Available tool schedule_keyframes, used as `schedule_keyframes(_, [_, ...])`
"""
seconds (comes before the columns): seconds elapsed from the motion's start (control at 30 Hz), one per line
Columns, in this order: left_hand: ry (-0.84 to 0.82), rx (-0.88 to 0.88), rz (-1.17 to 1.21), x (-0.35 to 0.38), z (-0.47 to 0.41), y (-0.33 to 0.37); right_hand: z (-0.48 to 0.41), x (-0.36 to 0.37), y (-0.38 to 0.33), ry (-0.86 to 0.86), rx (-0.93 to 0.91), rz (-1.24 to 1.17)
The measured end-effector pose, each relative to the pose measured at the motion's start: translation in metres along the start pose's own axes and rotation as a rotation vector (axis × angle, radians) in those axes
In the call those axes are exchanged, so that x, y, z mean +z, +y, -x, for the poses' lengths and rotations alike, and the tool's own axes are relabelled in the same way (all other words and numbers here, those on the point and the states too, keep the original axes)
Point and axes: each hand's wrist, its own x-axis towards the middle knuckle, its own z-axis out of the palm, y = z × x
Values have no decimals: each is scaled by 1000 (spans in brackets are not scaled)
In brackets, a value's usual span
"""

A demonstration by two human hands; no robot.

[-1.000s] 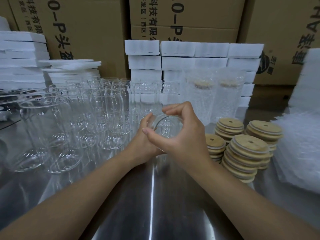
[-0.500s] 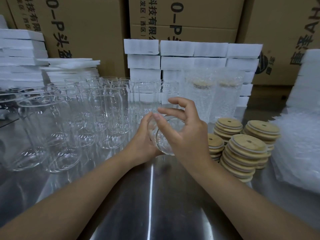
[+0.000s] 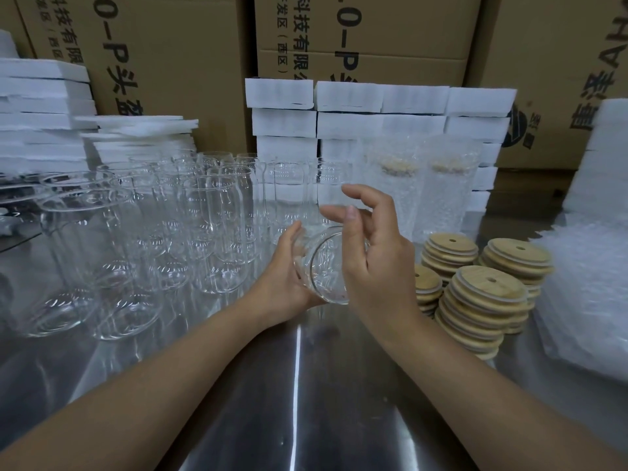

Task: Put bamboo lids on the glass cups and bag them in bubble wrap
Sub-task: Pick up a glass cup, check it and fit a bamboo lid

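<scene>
Where the two hands meet above the steel worktop [image 3: 306, 385], one glass cup [image 3: 326, 270] is held tilted, its open mouth toward the camera, with no lid on it.

Left hand [image 3: 289, 277]: wrapped round the cup's left side and base, thumb up along the wall, gripping it.

Right hand [image 3: 377, 263]: at the cup's right, across its mouth; fingers loosely spread and bent, holding nothing. Whether the palm touches the rim cannot be told.

Bamboo lids [image 3: 482, 290]: four stacks, just right of the held cup, resting on the worktop; each top lid shows a small hole and a pale sealing ring.

Bubble wrap bags [image 3: 584, 290]: a loose pile, right of the held cup, beyond the lids.

Bagged cups [image 3: 394, 195]: two, upright, behind the held cup and slightly right; lids visible through the wrap.

Bare glass cups [image 3: 217, 226]: many, upright, crowded left of the held cup and behind it.

White foam blocks [image 3: 380, 96]: stacked in rows, behind the held cup, past the bagged pair.

Foam sheets [image 3: 40, 113]: piled far left of the held cup.

Cardboard cartons [image 3: 170, 45]: printed, standing behind everything, farthest from the held cup.
</scene>
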Motion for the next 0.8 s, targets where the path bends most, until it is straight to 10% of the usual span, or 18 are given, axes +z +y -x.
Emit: schedule_keyframes(0.8, [47,21,204,1,-5,-4,-15,-3,1,52,314,-444])
